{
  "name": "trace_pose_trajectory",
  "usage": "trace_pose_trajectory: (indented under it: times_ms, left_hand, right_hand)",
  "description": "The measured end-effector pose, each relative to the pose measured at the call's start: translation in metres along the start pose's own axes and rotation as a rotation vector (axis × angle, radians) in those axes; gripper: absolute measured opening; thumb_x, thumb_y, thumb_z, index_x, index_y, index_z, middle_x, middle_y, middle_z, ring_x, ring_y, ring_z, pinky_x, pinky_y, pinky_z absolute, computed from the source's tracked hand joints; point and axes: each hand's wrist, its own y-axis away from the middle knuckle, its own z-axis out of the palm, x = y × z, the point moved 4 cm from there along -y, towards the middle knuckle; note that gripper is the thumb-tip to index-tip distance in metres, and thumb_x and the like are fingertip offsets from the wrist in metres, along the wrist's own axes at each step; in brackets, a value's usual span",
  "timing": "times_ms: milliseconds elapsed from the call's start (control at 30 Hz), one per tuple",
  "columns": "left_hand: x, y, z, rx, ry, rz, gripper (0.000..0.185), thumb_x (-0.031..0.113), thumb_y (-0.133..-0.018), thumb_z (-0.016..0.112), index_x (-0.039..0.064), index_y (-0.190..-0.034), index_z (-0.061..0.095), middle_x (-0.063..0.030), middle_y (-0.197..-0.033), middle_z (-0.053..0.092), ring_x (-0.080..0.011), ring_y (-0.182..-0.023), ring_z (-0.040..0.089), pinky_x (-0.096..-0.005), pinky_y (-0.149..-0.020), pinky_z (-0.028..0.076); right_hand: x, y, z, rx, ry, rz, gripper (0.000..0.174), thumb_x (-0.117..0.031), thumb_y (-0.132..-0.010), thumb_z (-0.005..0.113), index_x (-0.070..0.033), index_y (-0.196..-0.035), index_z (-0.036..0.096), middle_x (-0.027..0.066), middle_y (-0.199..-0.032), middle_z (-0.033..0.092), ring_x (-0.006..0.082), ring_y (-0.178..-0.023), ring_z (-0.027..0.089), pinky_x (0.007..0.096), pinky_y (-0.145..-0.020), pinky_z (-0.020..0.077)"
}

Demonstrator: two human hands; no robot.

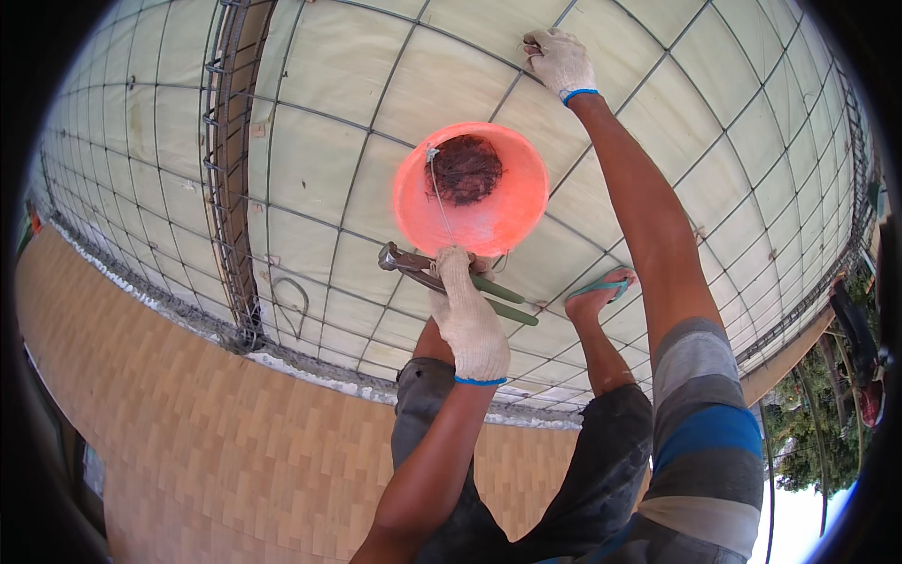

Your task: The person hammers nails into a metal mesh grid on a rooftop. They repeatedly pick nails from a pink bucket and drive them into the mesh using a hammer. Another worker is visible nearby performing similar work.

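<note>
My left hand (471,317), in a knitted glove, is closed around end-cutting pincers (504,289) with green handles, at the near rim of an orange-red plastic bucket (518,218). The bucket's thin wire handle (440,204) runs to this hand. A tangled bundle of dark tie wire (465,169) lies inside the bucket. Up and to the right, my gloved right hand (560,60) has curled fingers beside a bar of the steel rebar grid (370,130). Whether it pinches a piece of wire is too small to tell.
Pale sheeting (310,162) lies under the grid. A rebar cage (222,169) runs along a channel on the left, with a loop of wire (290,303) nearby. Wood-patterned boards (232,423) border the near edge. My sandalled foot (602,289) stands on the grid. Another person's leg (853,324) shows far right.
</note>
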Motion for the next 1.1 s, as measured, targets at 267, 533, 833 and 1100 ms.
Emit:
trace_pose_trajectory:
  times_ms: [267, 533, 833, 1100]
  left_hand:
    - [0.005, -0.005, -0.004, -0.042, 0.049, 0.010, 0.027, 0.031, -0.101, 0.062, 0.009, -0.091, 0.051, -0.0004, -0.086, 0.049, -0.0133, -0.080, 0.045, -0.0324, -0.074, 0.038]
    - [0.004, -0.007, -0.006, -0.060, 0.104, -0.052, 0.022, 0.029, -0.100, 0.066, 0.013, -0.096, 0.053, 0.0008, -0.087, 0.052, -0.0124, -0.082, 0.051, -0.0322, -0.077, 0.043]
    - [0.001, -0.008, 0.001, -0.029, 0.128, -0.011, 0.023, 0.030, -0.098, 0.063, 0.011, -0.092, 0.052, 0.0000, -0.086, 0.050, -0.0139, -0.080, 0.048, -0.0315, -0.075, 0.041]
    - [-0.033, -0.025, -0.056, -0.142, 0.135, -0.017, 0.020, 0.028, -0.101, 0.062, 0.013, -0.094, 0.052, -0.0005, -0.080, 0.054, -0.0133, -0.072, 0.054, -0.0317, -0.068, 0.048]
  right_hand:
    - [-0.011, -0.024, 0.013, -0.132, 0.230, -0.141, 0.026, -0.031, -0.091, 0.068, -0.021, -0.114, 0.078, 0.0095, -0.115, 0.073, 0.0330, -0.110, 0.068, 0.0463, -0.093, 0.0545]
    - [-0.031, 0.005, -0.021, -0.006, -0.263, 0.016, 0.029, -0.029, -0.087, 0.074, -0.012, -0.110, 0.077, 0.0130, -0.116, 0.072, 0.0355, -0.115, 0.065, 0.0466, -0.099, 0.0528]
    - [-0.115, 0.225, -0.131, -0.051, -0.399, 0.120, 0.036, -0.008, -0.093, 0.075, -0.006, -0.127, 0.068, 0.0143, -0.123, 0.068, 0.0310, -0.109, 0.068, 0.0436, -0.093, 0.0558]
    - [-0.115, 0.449, -0.191, -0.428, -0.751, 0.702, 0.034, -0.004, -0.093, 0.061, 0.001, -0.126, 0.067, 0.0197, -0.120, 0.069, 0.0337, -0.109, 0.071, 0.0421, -0.089, 0.0591]
